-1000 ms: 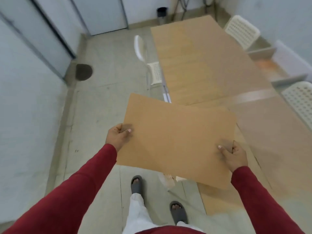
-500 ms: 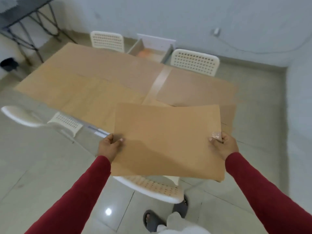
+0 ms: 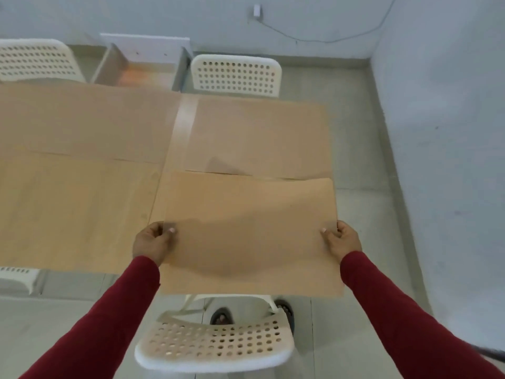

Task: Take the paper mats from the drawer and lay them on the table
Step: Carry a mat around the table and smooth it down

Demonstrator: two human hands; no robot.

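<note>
Paper mat (image 3: pixel 246 231) clamped at both side edges: left hand (image 3: pixel 151 242), right hand (image 3: pixel 341 239). Held over tabletop (image 3: pixel 68 203) near right corner, near edge overhanging white chair (image 3: pixel 216 346). Open floor (image 3: pixel 363 187) rightward.

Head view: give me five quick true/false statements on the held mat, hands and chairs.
1. Both hands grip the paper mat. True: left hand and right hand pinch its side edges.
2. The mat is rolled up. False: it is open and flat, sagging slightly.
3. A white perforated chair stands between the person and the table. True.
4. The table's far side has no chairs. False: white chairs stand there, one at.
5. The sleeves are blue. False: dark red.
</note>
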